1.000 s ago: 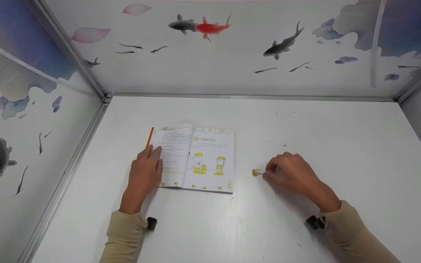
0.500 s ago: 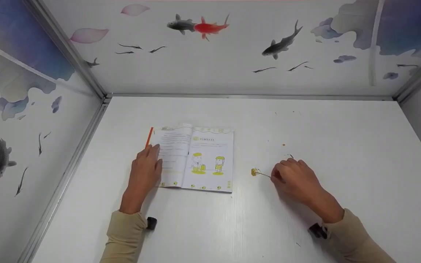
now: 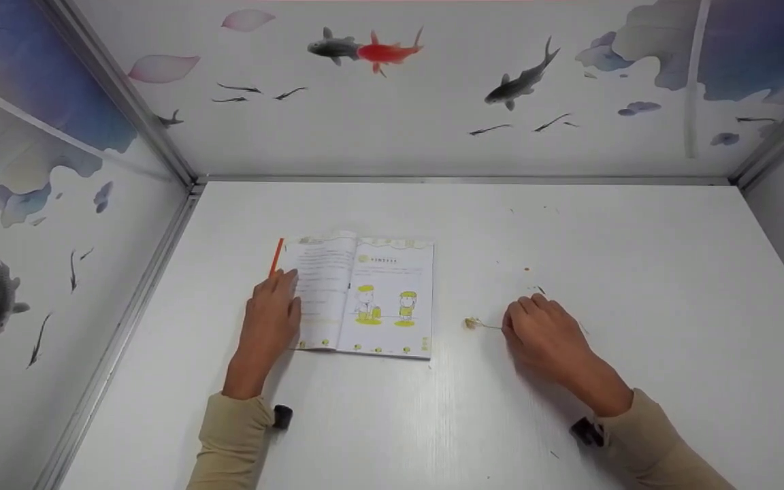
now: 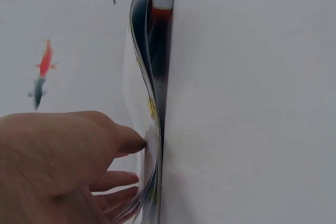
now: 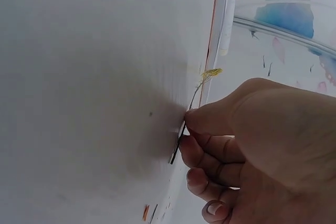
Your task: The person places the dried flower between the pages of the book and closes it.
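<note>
An open book (image 3: pixel 392 272) lies on the white table, its right page showing yellow cartoon figures. My left hand (image 3: pixel 269 320) rests on the left page with extended fingers. In the left wrist view its thumb (image 4: pixel 128 140) touches the edge of the bowed pages (image 4: pixel 139 61). To the right of the book, my right hand (image 3: pixel 545 333) pinches the thin stem of a small dried yellow flower (image 3: pixel 471 323), whose head points toward the book. In the right wrist view the dark stem end (image 5: pixel 175 155) sticks out below the thumb and fingertip, close to the table surface.
An orange fragment (image 3: pixel 527 269) and a dark scrap (image 3: pixel 542 290) lie beyond my right hand. Other tiny bits are scattered across the table. Walls painted with fish (image 3: pixel 392 52) and metal rails (image 3: pixel 426 180) border the table's back and left side.
My right hand has drawn back to the right and slightly nearer, revealing more of the flower's stem. The flower head has turned a little. My left hand has stayed on the page.
</note>
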A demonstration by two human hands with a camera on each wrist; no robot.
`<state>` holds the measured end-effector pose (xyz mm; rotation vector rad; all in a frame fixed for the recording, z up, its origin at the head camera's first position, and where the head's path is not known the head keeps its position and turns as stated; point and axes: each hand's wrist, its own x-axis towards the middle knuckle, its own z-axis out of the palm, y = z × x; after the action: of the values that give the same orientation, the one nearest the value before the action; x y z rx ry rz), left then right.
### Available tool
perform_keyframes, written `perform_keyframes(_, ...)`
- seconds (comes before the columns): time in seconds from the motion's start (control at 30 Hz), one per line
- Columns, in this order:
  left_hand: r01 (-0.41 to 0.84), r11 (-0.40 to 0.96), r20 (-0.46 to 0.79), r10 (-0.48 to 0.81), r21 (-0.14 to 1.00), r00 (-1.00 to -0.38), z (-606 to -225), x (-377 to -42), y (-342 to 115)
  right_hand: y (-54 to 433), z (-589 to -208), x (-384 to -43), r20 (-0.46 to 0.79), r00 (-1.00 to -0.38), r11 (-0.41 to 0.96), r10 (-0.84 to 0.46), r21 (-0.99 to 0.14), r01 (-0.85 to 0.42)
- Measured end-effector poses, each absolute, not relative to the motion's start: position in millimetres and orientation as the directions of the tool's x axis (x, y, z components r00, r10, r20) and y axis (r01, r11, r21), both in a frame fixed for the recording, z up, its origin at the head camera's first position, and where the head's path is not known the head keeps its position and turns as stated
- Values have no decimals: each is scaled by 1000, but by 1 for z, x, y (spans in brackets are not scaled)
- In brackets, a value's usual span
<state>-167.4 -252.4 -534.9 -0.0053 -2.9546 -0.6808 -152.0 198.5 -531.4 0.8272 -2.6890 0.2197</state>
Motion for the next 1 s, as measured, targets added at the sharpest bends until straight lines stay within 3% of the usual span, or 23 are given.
perform_keyframes(0.23,44,901,121,-10,431,-993,-537,-167,-255,189,-531,-161,368,-776,817,-512,-69,-572)
perform_keyframes(0.47,44,895,131,-16,443,-991,-538,-166,-256,167,-527,-176,333,-814,828,-477,-141,-543)
perform_keyframes(1.0,2,836,82,-51,548,-995,-535,-174,-259,105,-525,-204,354,-789,811,-501,-124,-571)
